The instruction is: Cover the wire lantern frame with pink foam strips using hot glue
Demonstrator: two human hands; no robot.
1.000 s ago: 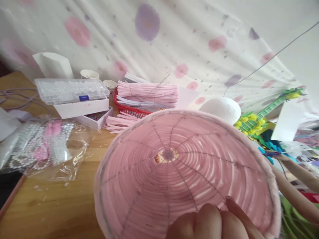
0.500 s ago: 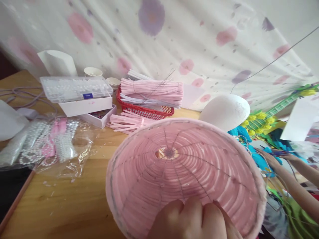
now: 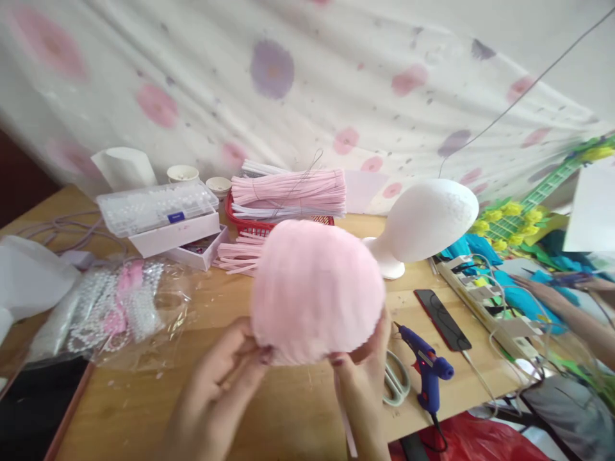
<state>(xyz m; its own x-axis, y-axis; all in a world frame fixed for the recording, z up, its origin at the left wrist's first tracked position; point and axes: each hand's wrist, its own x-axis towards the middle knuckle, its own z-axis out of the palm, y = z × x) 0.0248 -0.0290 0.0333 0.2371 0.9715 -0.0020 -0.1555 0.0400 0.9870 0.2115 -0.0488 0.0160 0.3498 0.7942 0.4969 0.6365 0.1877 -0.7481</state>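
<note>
A pink dome-shaped cap [image 3: 317, 291] of fuzzy pipe cleaners is held above the table, its outer side toward me and somewhat blurred. My left hand [image 3: 221, 384] pinches the lower left rim between thumb and fingers. At the lower right, my right hand [image 3: 362, 390] grips the rim, thumb in front and other fingers mostly hidden behind. From under that thumb a thin pink strip [image 3: 344, 416] hangs down. Right of this hand lie grey-handled scissors [image 3: 398, 379], partly covered, and a blue glue gun [image 3: 426, 365].
Behind are a white foam head form [image 3: 430, 218], a red basket [image 3: 250, 227] and pink pipe cleaners [image 3: 288, 191]. Bagged pearl strands [image 3: 115, 307] and a bead box [image 3: 158, 208] lie left. A phone [image 3: 442, 319] and power strip [image 3: 485, 307] lie right, near another person's hand [image 3: 538, 291].
The cap has turned from its ribbed inside to its outer side and looks smaller. Both my hands now show on its rim. The view now takes in the glue gun, scissors and phone.
</note>
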